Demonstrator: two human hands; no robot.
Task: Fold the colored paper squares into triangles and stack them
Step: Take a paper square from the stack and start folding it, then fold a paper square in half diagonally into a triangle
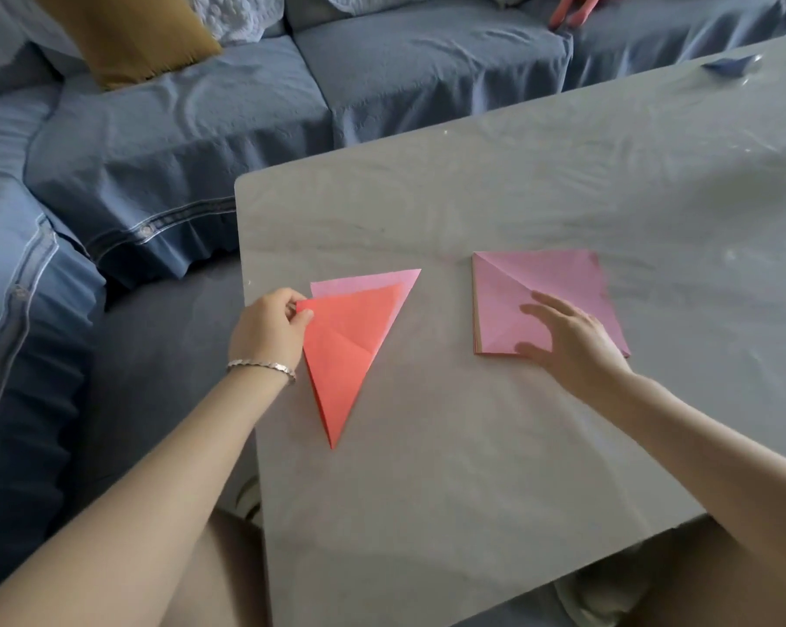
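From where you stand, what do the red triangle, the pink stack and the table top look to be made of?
Red triangle: thin matte paper, by its sharp crease and crisp edges. Pink stack: the same kind of paper, many sheets, layered edges showing along its left side. Table top: grey and stone-like, seemingly under a clear plastic film, going by glossy wrinkles; I cannot be sure.

one head-worn wide view looks forward and down, close over the grey table (472, 196), sofa (201, 129) beyond.

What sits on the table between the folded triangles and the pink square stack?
Nothing: the head view shows bare table between the red triangle and the pink stack.
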